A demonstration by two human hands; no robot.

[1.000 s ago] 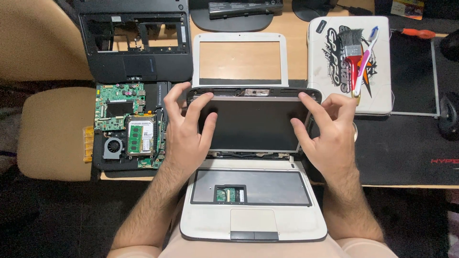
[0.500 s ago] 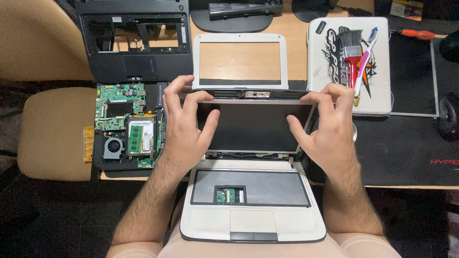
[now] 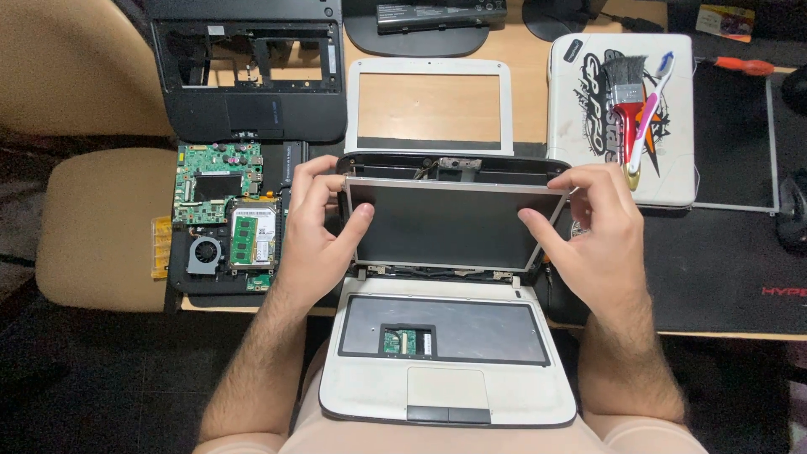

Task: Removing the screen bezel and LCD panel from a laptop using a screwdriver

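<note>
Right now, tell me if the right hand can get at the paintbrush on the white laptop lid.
Probably yes: the paintbrush lies uncovered just beyond the right hand, nothing between them, but that hand first has to let go of the screen panel.

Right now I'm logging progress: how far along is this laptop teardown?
Done: white bezel is off, on the desk. In hand: left hand and right hand hold the screen panel tilted out of the lid. Left: panel remains in the lid; base unopened.

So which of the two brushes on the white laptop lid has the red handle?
The paintbrush with wide grey bristles has the red handle. The toothbrush beside it is thin, white and pink.
</note>
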